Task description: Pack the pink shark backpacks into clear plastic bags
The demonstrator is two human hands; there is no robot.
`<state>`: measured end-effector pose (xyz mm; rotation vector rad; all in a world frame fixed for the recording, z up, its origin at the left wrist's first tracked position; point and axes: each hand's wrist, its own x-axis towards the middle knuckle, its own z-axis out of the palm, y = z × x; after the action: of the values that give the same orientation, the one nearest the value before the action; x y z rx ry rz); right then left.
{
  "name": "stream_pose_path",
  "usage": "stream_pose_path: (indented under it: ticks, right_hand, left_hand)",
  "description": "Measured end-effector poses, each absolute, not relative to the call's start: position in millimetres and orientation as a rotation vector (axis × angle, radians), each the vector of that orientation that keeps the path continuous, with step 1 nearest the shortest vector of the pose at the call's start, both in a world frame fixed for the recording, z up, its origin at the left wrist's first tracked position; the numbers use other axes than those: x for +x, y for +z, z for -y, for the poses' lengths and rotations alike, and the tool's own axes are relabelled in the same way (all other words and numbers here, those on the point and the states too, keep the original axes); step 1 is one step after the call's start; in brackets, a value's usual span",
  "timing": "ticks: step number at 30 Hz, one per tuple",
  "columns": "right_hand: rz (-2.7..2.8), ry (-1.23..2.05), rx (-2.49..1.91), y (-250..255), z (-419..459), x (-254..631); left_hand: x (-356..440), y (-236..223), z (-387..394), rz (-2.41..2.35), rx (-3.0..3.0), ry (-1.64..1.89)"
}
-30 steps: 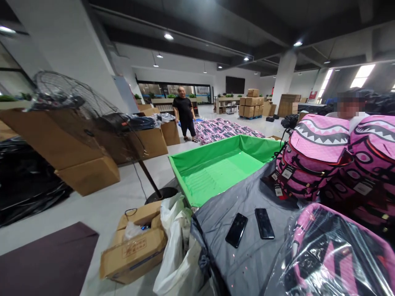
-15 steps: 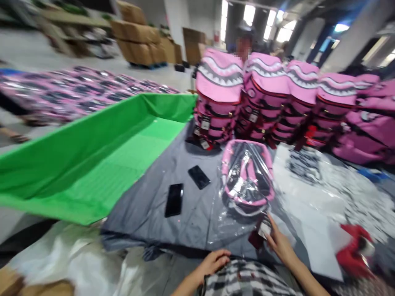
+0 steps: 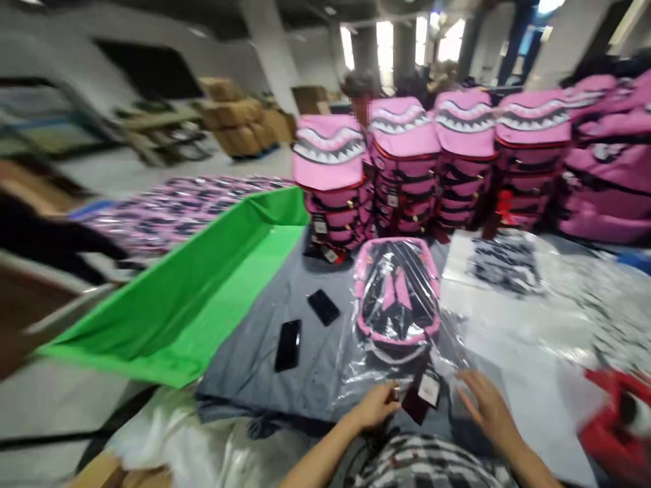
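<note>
A pink backpack in a clear plastic bag (image 3: 397,298) lies on the grey cloth (image 3: 264,359) in front of me. My left hand (image 3: 377,405) pinches the bag's near edge beside a dark hang tag (image 3: 421,394). My right hand (image 3: 487,407) hovers just right of the tag, fingers spread and blurred by motion. Two black phones (image 3: 287,344) (image 3: 324,307) lie on the cloth to the left of the bag.
Several pink shark-mouth backpacks (image 3: 407,169) stand in a row behind, with a person partly hidden beyond them. A green cloth tray (image 3: 193,285) is at left. Flat printed plastic bags (image 3: 503,264) lie at right, a red object (image 3: 618,420) at far right. Cardboard boxes (image 3: 239,125) stand further back.
The view has swung from the room down to the table. My left hand has moved up onto the bag's edge, and my right hand has come off the tag and shifted slightly right.
</note>
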<state>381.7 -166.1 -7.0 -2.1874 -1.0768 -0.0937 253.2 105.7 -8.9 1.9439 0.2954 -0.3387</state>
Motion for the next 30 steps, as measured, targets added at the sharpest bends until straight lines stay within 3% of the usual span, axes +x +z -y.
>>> stream_pose_path:
  ticks: [2,7,10,12,14,16,18,21,25,30]
  right_hand:
    - [1.238,-0.027,-2.113,-31,174,380]
    - [1.405,0.299,-2.176,-85,165,411]
    - [1.357,0.426,-2.351,-87,148,418]
    - [1.272,0.463,-2.471,-68,134,418]
    - [1.209,0.49,-2.529,-41,119,421]
    - [1.183,0.306,-2.48,-13,106,433]
    - [1.184,0.16,-2.394,8,102,447]
    - [1.205,0.04,-2.224,26,115,457]
    - [1.22,0.141,-2.104,15,146,434]
    - [1.183,0.344,-2.509,-30,156,393]
  left_hand:
    - [286,38,-153,-0.437,1.922,-0.136]
    - [355,201,-273,-0.613,1.698,0.84]
    - [363,231,-249,-0.307,1.686,1.037]
    - [354,194,-194,-0.182,1.734,0.816]
    - [331,124,-131,-0.11,1.793,0.281]
    - [302,47,-77,-0.109,1.858,-0.277]
    - [276,-16,-44,-0.187,1.957,-0.49]
    - [259,-66,-31,-0.372,2.05,-0.424]
    - [263,-80,-42,-0.598,2.104,-0.23]
    - [283,-88,-29,-0.563,1.991,-0.08]
